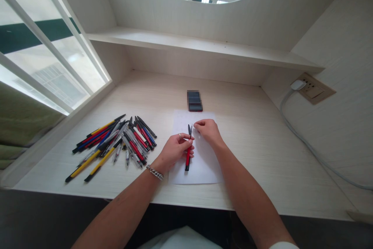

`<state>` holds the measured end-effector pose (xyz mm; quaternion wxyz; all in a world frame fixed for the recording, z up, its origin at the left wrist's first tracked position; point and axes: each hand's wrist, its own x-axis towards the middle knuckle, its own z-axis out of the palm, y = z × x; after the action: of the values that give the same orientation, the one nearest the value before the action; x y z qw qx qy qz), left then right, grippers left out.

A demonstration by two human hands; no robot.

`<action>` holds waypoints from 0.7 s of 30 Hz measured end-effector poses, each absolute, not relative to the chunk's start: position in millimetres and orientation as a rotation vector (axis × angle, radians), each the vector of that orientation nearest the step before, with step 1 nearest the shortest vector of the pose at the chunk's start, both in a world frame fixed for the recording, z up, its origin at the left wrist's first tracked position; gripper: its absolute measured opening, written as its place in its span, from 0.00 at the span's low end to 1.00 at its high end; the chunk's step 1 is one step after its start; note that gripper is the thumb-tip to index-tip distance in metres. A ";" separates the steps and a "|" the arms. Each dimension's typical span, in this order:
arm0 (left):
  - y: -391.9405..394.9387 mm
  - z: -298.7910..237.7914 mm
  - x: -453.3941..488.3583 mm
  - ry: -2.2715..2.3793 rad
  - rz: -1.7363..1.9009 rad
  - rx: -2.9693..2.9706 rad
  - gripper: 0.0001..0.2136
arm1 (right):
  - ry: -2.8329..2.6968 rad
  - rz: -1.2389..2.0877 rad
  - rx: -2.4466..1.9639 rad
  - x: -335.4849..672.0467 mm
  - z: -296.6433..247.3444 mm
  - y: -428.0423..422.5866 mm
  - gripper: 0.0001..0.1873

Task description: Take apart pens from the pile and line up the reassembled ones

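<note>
My left hand (177, 148) is closed around a red pen (188, 158) with a black end, held over a white sheet of paper (180, 177). A black pointed part and a thin dark stick rise above its fingers; whether they belong to the same pen I cannot tell. Just right of those points, my right hand (209, 129) has its thumb and forefinger pinched together. Anything between those fingertips is too small to make out. Left of my hands lies a loose pile of pens (135, 140), red, blue, yellow, black and clear.
A dark, blurred-out block (194, 100) lies behind the paper on the pale desk (256, 155). A low shelf (204, 47) runs along the back. On the right wall, a white plug with a grey cable (303, 140) sits in a socket panel (316, 89).
</note>
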<state>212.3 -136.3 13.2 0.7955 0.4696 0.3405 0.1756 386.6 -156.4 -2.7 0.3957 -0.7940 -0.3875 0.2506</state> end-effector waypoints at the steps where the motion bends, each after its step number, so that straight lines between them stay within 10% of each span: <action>1: -136.2 13.2 212.3 0.731 0.380 1.006 0.12 | -1.012 0.624 -2.048 385.3 -2.4 -156.0 0.10; 12: -136.3 13.6 212.7 0.732 0.382 1.008 0.11 | -1.173 0.422 -2.085 378.9 -0.3 -157.3 0.11; 21: -137.8 7.3 217.8 0.670 0.415 1.011 0.13 | -1.116 1.084 -1.571 379.0 21.8 -180.4 0.11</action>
<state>217.8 -137.8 7.3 0.8016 0.4715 0.3124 0.1937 379.0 -180.4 21.8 0.4487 -0.6351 -0.4509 0.4382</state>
